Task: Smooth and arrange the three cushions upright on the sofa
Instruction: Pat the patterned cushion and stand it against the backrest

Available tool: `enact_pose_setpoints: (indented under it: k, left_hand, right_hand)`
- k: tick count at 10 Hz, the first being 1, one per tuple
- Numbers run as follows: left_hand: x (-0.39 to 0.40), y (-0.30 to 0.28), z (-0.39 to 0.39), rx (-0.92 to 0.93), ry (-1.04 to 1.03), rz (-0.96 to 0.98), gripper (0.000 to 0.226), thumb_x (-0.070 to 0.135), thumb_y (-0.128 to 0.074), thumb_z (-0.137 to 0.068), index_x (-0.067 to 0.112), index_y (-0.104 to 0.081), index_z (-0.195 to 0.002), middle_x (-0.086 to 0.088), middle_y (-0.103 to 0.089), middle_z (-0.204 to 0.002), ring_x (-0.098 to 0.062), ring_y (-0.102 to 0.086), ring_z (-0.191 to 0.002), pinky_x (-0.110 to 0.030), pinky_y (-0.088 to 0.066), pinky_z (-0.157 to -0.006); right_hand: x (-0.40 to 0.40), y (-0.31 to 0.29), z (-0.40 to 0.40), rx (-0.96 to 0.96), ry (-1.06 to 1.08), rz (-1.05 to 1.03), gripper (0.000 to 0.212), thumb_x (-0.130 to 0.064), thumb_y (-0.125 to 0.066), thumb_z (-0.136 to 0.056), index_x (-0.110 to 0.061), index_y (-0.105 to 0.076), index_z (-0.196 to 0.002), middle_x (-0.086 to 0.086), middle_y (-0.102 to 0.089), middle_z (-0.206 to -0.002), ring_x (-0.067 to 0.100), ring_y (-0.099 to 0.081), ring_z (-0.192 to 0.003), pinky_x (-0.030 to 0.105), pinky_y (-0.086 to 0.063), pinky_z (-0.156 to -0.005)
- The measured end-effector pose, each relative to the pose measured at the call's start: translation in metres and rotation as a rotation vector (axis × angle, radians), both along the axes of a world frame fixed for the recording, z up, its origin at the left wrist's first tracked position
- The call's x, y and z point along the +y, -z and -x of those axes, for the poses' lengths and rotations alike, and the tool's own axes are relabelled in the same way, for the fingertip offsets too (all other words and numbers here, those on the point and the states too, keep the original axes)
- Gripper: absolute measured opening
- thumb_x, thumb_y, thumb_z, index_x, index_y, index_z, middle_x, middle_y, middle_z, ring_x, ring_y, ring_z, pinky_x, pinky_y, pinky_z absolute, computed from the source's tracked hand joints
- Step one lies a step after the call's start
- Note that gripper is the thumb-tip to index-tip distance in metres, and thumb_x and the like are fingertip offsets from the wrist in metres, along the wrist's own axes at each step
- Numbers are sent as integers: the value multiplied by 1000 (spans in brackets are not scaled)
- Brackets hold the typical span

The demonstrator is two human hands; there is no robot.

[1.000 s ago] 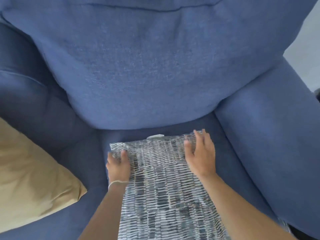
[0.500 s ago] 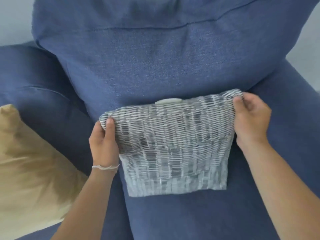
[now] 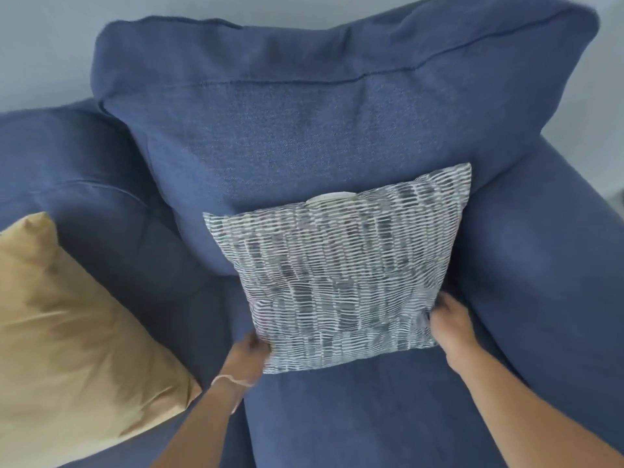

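Observation:
A grey-and-white patterned cushion (image 3: 341,268) stands upright on the blue sofa seat (image 3: 354,417), leaning against the big blue back cushion (image 3: 304,123). A white tag shows at its top edge. My left hand (image 3: 248,358) grips its lower left corner. My right hand (image 3: 445,319) holds its lower right edge, beside the right armrest (image 3: 547,251). A tan cushion (image 3: 67,339) lies tilted on the seat to the left. A third cushion is not in view.
A second blue back cushion (image 3: 77,184) sits behind the tan one. A pale wall (image 3: 50,45) runs behind the sofa. Open blue seat lies in front of the patterned cushion.
The patterned cushion went from lying flat on the seat to standing upright against the back cushion. My hands slid from its top corners down to its lower corners.

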State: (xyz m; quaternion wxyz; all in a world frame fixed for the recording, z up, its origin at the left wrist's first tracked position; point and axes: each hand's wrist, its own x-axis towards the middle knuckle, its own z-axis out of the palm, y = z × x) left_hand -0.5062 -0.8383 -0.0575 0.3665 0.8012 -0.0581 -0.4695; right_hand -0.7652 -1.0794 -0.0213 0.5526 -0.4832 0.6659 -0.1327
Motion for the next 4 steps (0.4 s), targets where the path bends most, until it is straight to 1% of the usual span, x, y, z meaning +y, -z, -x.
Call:
enact_pose_setpoints:
  k: [1,2,3,4]
  left_hand:
    - [9,19,19,-91,170,-121,16,14,-65,-78,19,-62,-93,0,-70,-82,-24,-63,-79,-36,-48,-72]
    - [7,25,15,-274,232,-302,8,28,-63,-87,21,-61,-91,-3,-69,-86,-27,-62,-82,-30,-43,-67]
    - [27,24,9,-227,442,-474,22,39,-58,-87,22,-57,-101,-6,-65,-108,-22,-56,-90,-25,-43,-74]
    - [50,31,-10,-106,764,-312,36,8,-70,-88,18,-49,-116,-22,-59,-124,-5,-61,-88,-9,-41,-86]
  right_hand:
    - [16,33,20,239,-151,-27,23,-12,-47,-93,-16,-70,-93,5,-73,-92,27,-67,-89,39,-52,-74]
    - [15,43,27,354,-179,36,23,-22,-52,-96,-9,-69,-88,11,-73,-86,31,-66,-82,36,-48,-65]
    - [8,35,30,344,-225,-6,22,-26,-51,-96,-16,-68,-88,5,-73,-85,28,-67,-86,33,-47,-65]
    - [18,16,42,186,-258,-125,13,-29,-55,-97,-35,-62,-107,-8,-69,-100,19,-63,-100,37,-51,-89]
